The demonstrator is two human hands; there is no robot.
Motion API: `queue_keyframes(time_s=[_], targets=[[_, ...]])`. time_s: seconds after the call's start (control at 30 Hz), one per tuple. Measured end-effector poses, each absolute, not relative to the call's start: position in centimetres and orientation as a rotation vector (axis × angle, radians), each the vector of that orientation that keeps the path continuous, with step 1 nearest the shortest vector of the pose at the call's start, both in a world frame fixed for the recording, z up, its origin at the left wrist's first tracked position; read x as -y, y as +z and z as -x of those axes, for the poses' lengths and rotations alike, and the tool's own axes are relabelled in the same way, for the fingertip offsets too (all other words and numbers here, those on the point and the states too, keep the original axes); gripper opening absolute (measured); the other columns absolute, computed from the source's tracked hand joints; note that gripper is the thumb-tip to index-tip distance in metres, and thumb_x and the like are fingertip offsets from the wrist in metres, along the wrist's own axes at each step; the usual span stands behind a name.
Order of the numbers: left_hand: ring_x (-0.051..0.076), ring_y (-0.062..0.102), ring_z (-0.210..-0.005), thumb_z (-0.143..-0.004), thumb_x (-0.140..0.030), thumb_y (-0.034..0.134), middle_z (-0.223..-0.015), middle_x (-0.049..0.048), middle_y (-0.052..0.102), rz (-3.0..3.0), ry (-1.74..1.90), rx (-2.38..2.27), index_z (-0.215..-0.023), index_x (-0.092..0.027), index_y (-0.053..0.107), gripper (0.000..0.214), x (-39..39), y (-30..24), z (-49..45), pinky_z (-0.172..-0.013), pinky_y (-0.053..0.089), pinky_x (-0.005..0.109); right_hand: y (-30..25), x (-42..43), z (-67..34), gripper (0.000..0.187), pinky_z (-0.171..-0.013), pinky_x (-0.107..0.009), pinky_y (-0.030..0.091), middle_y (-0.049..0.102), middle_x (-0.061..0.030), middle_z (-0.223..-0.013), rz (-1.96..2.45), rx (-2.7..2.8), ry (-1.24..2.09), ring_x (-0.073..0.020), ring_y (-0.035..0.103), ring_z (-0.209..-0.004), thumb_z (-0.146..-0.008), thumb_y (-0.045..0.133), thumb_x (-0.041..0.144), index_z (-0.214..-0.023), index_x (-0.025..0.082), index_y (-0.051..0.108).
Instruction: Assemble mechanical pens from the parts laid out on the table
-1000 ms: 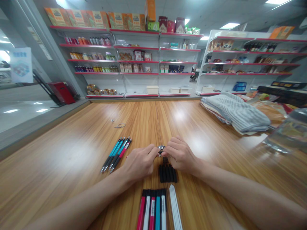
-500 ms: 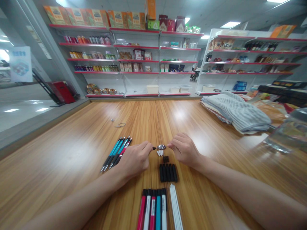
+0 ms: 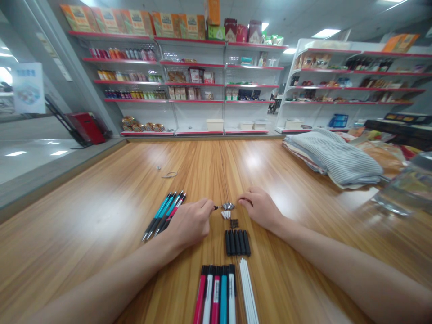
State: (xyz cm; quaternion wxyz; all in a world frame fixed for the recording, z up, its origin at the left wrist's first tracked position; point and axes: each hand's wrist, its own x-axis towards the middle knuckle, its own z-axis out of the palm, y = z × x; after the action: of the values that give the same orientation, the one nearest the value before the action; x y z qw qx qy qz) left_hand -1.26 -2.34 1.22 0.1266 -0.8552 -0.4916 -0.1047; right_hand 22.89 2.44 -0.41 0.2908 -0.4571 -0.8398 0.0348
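My left hand (image 3: 193,221) is closed round a pen, with the barrel hidden in the fist. Only the pen's dark front end (image 3: 216,208) and a thin refill point stick out to the right. Just beyond that point lies a small fan of silver metal cone tips (image 3: 228,206). To their right hovers my right hand (image 3: 258,207), thumb and forefinger slightly apart, with nothing visible between them. Nearer me are small white tubes (image 3: 226,215), dark little springs or sleeves (image 3: 234,223) and a row of black rubber grips (image 3: 237,243).
Pen barrels in red, white and blue (image 3: 216,294) lie in front, beside white refills (image 3: 249,292). Several whole pens (image 3: 164,215) rest left of my left hand. Farther off are a thin ring (image 3: 169,175), folded cloths (image 3: 332,155) and a clear jar (image 3: 407,189). Stocked shelves (image 3: 192,84) stand behind the table.
My right hand has drawn slightly back from the cone tips, and its thumb and forefinger have parted a little. The left hand keeps its grip on the pen, almost still.
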Motion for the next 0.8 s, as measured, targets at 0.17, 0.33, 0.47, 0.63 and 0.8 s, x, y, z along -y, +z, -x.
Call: queue_keyframes(time_s=[0.17, 0.33, 0.47, 0.63, 0.8], targets=[[0.018, 0.057, -0.068, -0.087, -0.015, 0.039, -0.082, 0.0019, 0.06, 2.483, -0.282, 1.461, -0.085, -0.02, 0.049, 0.012, 2.4, 1.2, 1.2, -0.055, 0.026, 0.032, -0.4, -2.4, -22.8, 0.02, -0.076, -0.028, 0.042, 0.059, -0.0053, -0.08, 1.201, 2.221, 0.118, -0.0165, 0.054, -0.081, -0.088, 0.05, 0.014, -0.086, 0.018, 0.07], [0.019, 0.059, -0.069, -0.087, -0.016, 0.038, -0.083, 0.0018, 0.061, 2.478, -0.258, 1.482, -0.085, -0.02, 0.049, 0.012, 2.4, 1.1, 1.3, -0.055, 0.027, 0.032, -0.2, -2.3, -22.9, 0.015, -0.07, -0.027, 0.042, 0.059, -0.0053, -0.077, 1.199, 2.2, 0.102, -0.0162, 0.054, -0.075, -0.083, 0.053, 0.014, -0.073, 0.016, 0.065], [0.02, 0.059, -0.07, -0.088, -0.016, 0.038, -0.084, 0.002, 0.062, 2.489, -0.256, 1.487, -0.086, -0.02, 0.05, 0.012, 2.3, 1.2, 1.3, -0.055, 0.027, 0.032, -0.3, -2.5, -23.1, 0.014, -0.069, -0.026, 0.042, 0.061, -0.0054, -0.078, 1.153, 2.216, 0.121, -0.0158, 0.055, -0.075, -0.08, 0.053, 0.01, -0.074, 0.016, 0.064], [0.02, 0.059, -0.069, -0.088, -0.016, 0.038, -0.084, 0.0023, 0.062, 2.484, -0.25, 1.484, -0.086, -0.02, 0.05, 0.013, 2.4, 1.3, 1.3, -0.056, 0.028, 0.032, -0.2, -2.5, -23.2, 0.016, -0.07, -0.025, 0.043, 0.064, -0.0054, -0.081, 1.058, 2.246, 0.212, -0.0149, 0.058, -0.076, -0.08, 0.051, 0.008, -0.082, 0.015, 0.065], [0.019, 0.06, -0.071, -0.088, -0.015, 0.038, -0.085, 0.0031, 0.062, 2.483, -0.265, 1.486, -0.087, -0.02, 0.051, 0.013, 2.3, 1.3, 1.4, -0.056, 0.029, 0.032, 1.3, -2.9, -24.2, 0.017, -0.069, -0.025, 0.042, 0.065, -0.0054, -0.083, 1.112, 2.183, 0.162, -0.0145, 0.057, -0.074, -0.081, 0.05, 0.013, -0.087, 0.015, 0.066]])
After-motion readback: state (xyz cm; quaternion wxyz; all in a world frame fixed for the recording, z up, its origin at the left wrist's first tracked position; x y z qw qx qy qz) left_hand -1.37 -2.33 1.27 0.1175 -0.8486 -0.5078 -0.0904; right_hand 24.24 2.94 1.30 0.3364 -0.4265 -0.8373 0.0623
